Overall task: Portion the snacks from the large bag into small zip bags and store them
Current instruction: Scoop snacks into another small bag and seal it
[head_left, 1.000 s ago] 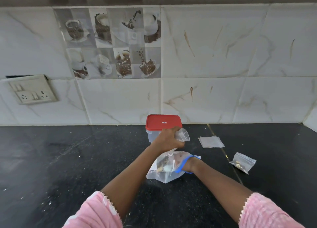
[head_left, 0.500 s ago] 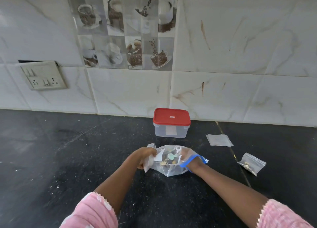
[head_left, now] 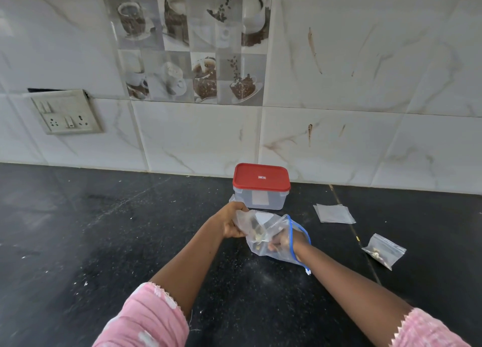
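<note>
Clear plastic bag (head_left: 276,225) | left hand (head_left: 230,224) grips its end | right hand (head_left: 283,241) inside, grasp unclear | risk: film slips, snacks (head_left: 257,238) spill

Counts: two hands, the left hand (head_left: 231,224) and the right hand (head_left: 284,240); two pink sleeves (head_left: 146,318). One large bag (head_left: 280,225), gripped by the left fingers and enclosing the right fingers. One container (head_left: 260,199) with one red lid (head_left: 261,177), just beyond the left fingertips. One filled small zip bag (head_left: 384,251), well right of the right fingers. One flat pile of empty small zip bags (head_left: 334,213), beyond those fingers; number within indeterminate. One switch plate (head_left: 66,112).
</note>
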`<action>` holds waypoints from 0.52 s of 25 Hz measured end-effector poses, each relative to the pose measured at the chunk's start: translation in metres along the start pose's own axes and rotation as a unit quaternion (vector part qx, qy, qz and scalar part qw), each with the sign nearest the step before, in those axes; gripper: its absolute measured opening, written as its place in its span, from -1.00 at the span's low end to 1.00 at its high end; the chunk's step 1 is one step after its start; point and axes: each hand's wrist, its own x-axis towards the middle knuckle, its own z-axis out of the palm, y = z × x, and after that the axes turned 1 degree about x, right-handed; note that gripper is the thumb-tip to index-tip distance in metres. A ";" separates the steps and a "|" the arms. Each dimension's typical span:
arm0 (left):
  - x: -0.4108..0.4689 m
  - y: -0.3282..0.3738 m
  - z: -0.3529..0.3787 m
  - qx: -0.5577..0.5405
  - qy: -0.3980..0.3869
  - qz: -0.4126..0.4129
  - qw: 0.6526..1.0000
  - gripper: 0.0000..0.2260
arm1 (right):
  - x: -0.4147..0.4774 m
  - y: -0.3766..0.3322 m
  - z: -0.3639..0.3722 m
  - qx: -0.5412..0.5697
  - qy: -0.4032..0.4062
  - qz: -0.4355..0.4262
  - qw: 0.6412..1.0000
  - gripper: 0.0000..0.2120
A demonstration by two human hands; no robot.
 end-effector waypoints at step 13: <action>-0.052 0.023 0.082 0.642 -0.017 0.288 0.711 -0.27 | -0.026 -0.010 -0.007 0.160 -0.070 0.065 0.983 -0.74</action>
